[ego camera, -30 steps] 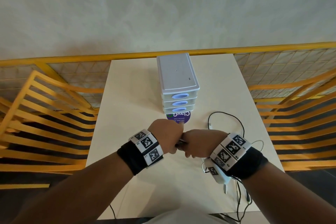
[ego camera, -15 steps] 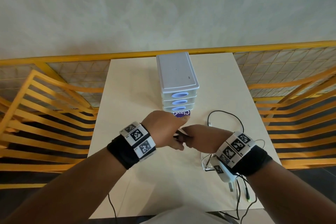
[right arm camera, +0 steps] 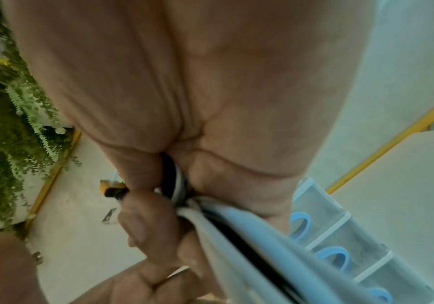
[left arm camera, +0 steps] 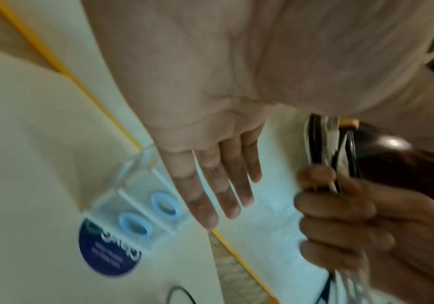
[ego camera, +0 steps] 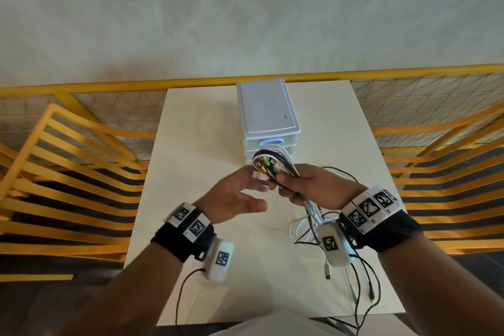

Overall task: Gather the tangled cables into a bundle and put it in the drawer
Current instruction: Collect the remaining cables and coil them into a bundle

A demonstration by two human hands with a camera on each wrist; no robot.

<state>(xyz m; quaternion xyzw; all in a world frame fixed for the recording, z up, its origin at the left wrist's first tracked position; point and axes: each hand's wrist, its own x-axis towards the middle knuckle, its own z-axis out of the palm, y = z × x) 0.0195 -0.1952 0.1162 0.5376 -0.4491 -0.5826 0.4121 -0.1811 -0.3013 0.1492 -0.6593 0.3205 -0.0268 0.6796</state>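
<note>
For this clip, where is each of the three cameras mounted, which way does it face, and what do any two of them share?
Head: worn on the head, facing forward and down over the table; both forearms, left hand, right hand gripping the cable bundle.
Left wrist: along the open palm toward the drawer unit.
Right wrist: along the palm at the cables.
Shared: all show the drawer unit and cables.

Left hand [ego camera: 234, 199] now off the raised cable bundle [ego camera: 272, 166], fingers straightened.
</note>
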